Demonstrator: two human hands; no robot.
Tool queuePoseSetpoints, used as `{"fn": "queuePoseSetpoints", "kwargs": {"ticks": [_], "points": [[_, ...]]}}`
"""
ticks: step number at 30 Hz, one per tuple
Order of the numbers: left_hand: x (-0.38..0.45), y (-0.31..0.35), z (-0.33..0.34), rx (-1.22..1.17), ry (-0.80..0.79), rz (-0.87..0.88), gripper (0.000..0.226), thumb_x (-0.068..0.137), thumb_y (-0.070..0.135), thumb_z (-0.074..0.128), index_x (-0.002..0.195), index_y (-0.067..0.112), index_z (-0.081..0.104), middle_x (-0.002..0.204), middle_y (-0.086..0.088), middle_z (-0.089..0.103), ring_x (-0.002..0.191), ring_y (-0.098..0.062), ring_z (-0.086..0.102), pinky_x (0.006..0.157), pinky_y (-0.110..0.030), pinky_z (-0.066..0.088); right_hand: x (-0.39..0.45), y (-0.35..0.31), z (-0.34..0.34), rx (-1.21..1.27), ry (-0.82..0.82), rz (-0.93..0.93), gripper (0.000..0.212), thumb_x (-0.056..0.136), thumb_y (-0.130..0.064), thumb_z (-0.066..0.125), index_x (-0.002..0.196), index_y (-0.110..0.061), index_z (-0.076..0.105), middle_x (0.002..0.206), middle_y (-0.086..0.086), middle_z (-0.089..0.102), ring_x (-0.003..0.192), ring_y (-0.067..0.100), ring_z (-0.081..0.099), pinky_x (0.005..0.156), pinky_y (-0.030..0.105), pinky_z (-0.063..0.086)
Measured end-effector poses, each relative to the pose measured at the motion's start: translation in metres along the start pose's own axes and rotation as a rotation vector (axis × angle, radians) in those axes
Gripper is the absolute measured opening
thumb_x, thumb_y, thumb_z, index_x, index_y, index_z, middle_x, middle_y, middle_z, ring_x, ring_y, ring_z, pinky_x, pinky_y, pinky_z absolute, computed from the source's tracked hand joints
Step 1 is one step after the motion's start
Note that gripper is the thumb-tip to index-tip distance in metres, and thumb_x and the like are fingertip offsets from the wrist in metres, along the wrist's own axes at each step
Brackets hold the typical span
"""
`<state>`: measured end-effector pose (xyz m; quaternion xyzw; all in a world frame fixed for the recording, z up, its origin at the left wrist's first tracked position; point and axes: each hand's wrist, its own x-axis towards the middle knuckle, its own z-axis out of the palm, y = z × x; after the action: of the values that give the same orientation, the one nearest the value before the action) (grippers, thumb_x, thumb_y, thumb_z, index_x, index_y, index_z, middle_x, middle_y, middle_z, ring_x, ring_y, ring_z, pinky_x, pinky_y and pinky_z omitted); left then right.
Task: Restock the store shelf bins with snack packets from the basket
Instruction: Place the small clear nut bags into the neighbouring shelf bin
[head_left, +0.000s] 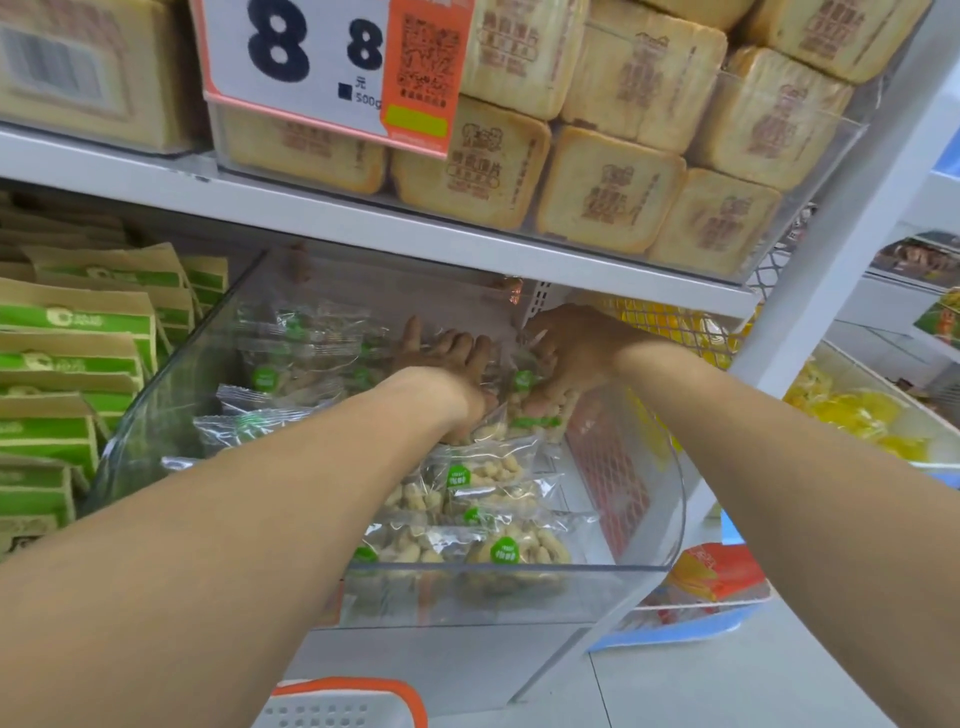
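Note:
A clear plastic shelf bin holds several transparent snack packets of pale nuts with green round labels. Both my arms reach deep into it. My left hand lies with fingers spread and straight over the packets at the back of the pile. My right hand is beside it on the right, fingers curled down round a packet on top of the pile. The basket, white with an orange rim, shows only its top edge at the bottom of the view.
The shelf board hangs low over my hands. Above it stand toast-like packs and a price sign. Green and brown bags fill the left. Yellow packets lie in a bin to the right, behind a white upright post.

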<state>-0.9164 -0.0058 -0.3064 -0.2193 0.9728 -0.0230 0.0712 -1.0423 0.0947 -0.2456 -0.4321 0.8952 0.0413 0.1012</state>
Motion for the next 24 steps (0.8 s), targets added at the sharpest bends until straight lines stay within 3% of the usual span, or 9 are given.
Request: {"fn": "queuePoseSetpoints", "kwargs": {"ticks": [4, 9, 13, 16, 21, 24], "points": [[-0.001, 0.001, -0.001, -0.008, 0.007, -0.001, 0.068, 0.104, 0.047, 0.018, 0.156, 0.016, -0.011, 0.166, -0.004, -0.005, 0.152, -0.018, -0.007, 0.118, -0.057, -0.01, 0.011, 0.001, 0.008, -0.05, 0.056, -0.006, 0.093, 0.062, -0.049, 0.091, 0.142, -0.026, 0.049, 0.137, -0.004, 0.058, 0.125, 0.021, 0.054, 0.094, 0.026, 0.041], [0.0, 0.003, -0.001, -0.031, 0.009, -0.007, 0.066, 0.105, 0.043, 0.02, 0.156, 0.016, -0.01, 0.166, -0.003, -0.004, 0.152, -0.018, -0.008, 0.118, -0.058, -0.008, 0.024, 0.001, 0.018, -0.179, 0.16, -0.045, 0.074, 0.07, -0.052, 0.084, 0.132, -0.026, 0.053, 0.13, -0.003, 0.062, 0.129, 0.026, 0.052, 0.112, 0.047, 0.025], [0.002, 0.003, 0.0, -0.038, 0.016, -0.001, 0.065, 0.105, 0.042, 0.021, 0.156, 0.014, -0.008, 0.165, -0.003, -0.001, 0.152, -0.017, -0.007, 0.118, -0.06, -0.007, 0.027, 0.005, 0.022, -0.222, 0.183, -0.2, 0.062, 0.075, -0.037, 0.084, 0.127, -0.025, 0.053, 0.113, -0.001, 0.068, 0.12, 0.023, 0.058, 0.119, 0.054, 0.013], [0.0, 0.004, 0.0, -0.049, 0.021, -0.007, 0.063, 0.104, 0.042, 0.021, 0.156, 0.016, -0.003, 0.164, -0.003, 0.005, 0.152, -0.018, -0.003, 0.118, -0.059, -0.007, 0.025, 0.005, 0.023, -0.245, 0.187, -0.25, 0.066, 0.078, -0.025, 0.083, 0.134, -0.025, 0.048, 0.113, 0.002, 0.069, 0.123, 0.024, 0.056, 0.121, 0.049, 0.009], [-0.002, 0.004, 0.0, -0.063, 0.019, -0.014, 0.063, 0.104, 0.042, 0.019, 0.156, 0.016, -0.005, 0.165, -0.002, 0.002, 0.152, -0.017, -0.005, 0.118, -0.058, -0.008, 0.026, 0.002, 0.021, -0.3, 0.279, -0.236, 0.071, 0.069, -0.03, 0.089, 0.13, -0.031, 0.053, 0.137, -0.001, 0.056, 0.133, 0.023, 0.045, 0.113, 0.047, 0.025], [0.001, 0.003, 0.002, -0.053, 0.01, -0.015, 0.065, 0.105, 0.042, 0.018, 0.157, 0.015, -0.009, 0.166, -0.002, -0.004, 0.152, -0.018, -0.008, 0.118, -0.058, -0.009, 0.025, 0.002, 0.018, -0.327, 0.299, -0.12, 0.076, 0.063, -0.045, 0.09, 0.129, -0.028, 0.056, 0.133, -0.002, 0.057, 0.131, 0.026, 0.048, 0.11, 0.048, 0.031]]}}
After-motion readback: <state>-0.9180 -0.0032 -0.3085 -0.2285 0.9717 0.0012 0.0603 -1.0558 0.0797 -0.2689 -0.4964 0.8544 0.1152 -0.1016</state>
